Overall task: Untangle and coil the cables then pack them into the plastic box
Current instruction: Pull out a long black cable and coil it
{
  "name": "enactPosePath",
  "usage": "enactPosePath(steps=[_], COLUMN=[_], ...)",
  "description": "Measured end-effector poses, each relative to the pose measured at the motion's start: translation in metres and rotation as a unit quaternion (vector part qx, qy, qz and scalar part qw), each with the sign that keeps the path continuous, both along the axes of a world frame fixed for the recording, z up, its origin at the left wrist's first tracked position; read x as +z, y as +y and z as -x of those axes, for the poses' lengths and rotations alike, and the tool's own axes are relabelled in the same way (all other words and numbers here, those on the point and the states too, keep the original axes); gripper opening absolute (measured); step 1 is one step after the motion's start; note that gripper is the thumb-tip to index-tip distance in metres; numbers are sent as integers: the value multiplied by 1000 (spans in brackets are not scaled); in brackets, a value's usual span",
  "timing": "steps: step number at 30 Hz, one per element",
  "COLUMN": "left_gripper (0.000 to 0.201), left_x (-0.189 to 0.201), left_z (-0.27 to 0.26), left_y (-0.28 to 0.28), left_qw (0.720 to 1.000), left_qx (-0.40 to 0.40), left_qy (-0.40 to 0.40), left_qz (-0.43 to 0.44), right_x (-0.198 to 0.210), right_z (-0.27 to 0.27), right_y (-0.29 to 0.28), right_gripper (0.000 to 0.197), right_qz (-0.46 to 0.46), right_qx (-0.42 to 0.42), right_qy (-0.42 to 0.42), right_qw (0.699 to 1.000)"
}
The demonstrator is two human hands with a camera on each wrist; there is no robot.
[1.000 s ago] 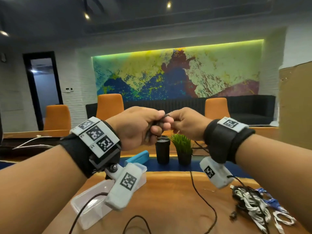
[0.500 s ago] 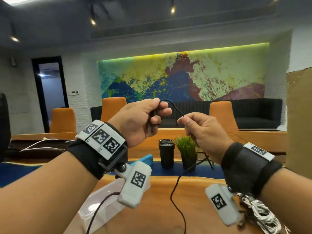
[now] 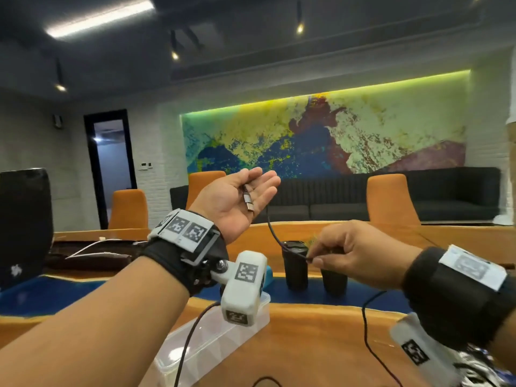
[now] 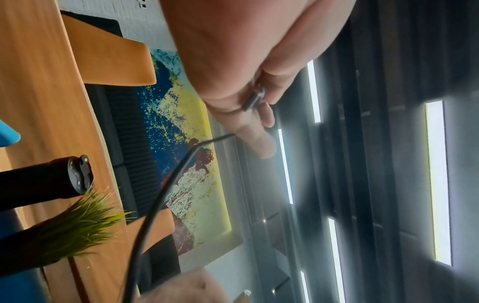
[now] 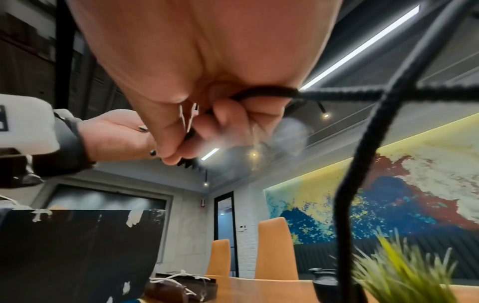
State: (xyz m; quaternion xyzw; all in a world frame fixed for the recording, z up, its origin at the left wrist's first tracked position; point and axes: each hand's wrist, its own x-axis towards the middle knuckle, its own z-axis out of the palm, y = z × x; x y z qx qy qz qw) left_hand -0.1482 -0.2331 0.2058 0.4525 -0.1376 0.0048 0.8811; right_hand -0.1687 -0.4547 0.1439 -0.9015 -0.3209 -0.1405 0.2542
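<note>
Meeting room, wooden table [image 3: 321, 339], mural wall behind. The left hand [image 3: 237, 199] is raised palm-up, fingers straight, with the black cable [image 3: 272, 233] plug lying across them. Below and to its right, the right hand [image 3: 360, 255] pinches the same cable. Step, as judged: starting a coil. Next: wrap loops around the left hand. The plastic box [image 3: 212, 344] sits beneath the left wrist.

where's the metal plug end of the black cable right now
In the head view the plug lies across the upturned palm of the left hand, raised left of centre. Its black cable drops to the right hand, which pinches it lower down.
</note>
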Motion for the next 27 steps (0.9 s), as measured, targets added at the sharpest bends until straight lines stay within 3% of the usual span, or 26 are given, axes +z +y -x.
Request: enactPosePath(steps=[2,4,6,8,9,11,13,15,18,20,24,26,27], left_gripper=[29,27,24,23,23,22,25,28,26,21,20,28,29], left_x=[-7,-17,-28,-35,-37,-37,-36,-38,-45,-44,-25,-20,-19], left_z=[-1,-3,-3,-1,1,4,9,16,27,31,29,21,14], left_y=[-6,-10,-11,-10,-9,-10,-11,-16,-21,-20,-27,-33,-34], left_qw=[997,972,900,820,798,783,801,842,899,930,972,978,975], left_qx=[24,90,152,159,145,106,56,-7,-128,-168,-172,-106,-47], left_qy=[-40,-106,-198,-253,-258,-249,-229,-185,-97,-88,-114,-150,-173], left_qz=[-57,-191,-358,-488,-525,-560,-550,-507,-407,-314,-113,-97,-132], right_x=[3,10,22,31,34,34,32,30,21,8,-24,-33,-34], right_z=[5,10,9,2,-3,-10,-15,-18,-30,-39,-42,-34,-30], right_y=[6,7,2,-6,-8,-10,-7,-3,-1,2,23,35,38], right_gripper=[10,9,9,9,10,10,11,10,11,14,15,14,15], right_qz=[-26,-79,-124,-135,-128,-108,-104,-115,-145,-199,-257,-179,-118], right_qx=[41,69,59,10,-15,-46,-64,-75,-75,-62,-8,8,7], right_qy=[-9,-29,-77,-141,-164,-195,-224,-246,-253,-229,-95,-14,17], right_qw=[999,994,987,981,978,974,967,959,954,951,962,984,993])
